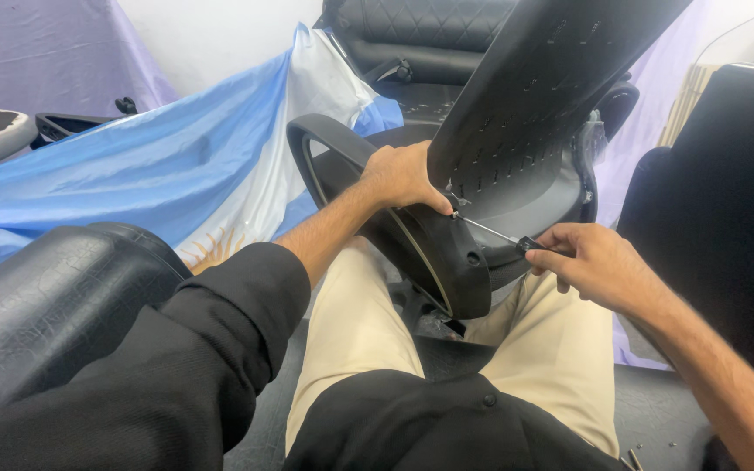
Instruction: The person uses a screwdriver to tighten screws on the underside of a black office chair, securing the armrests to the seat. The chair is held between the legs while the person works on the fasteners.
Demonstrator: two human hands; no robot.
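Over our lap, our left hand gripped the chair armrest steady while our right hand, at four o'clock, pinched the screwdriver, best kept square to the screw.

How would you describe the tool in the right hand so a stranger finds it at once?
Start at the black office chair tipped over the person's lap. Beside its armrest, the right hand pinches a slim screwdriver. It is the only thin, bright metal shaft among bulky black parts.

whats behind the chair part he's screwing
Behind the black chair seat there is a quilted black chair and a blue-and-white cloth. The seat covers the rest of that chair.
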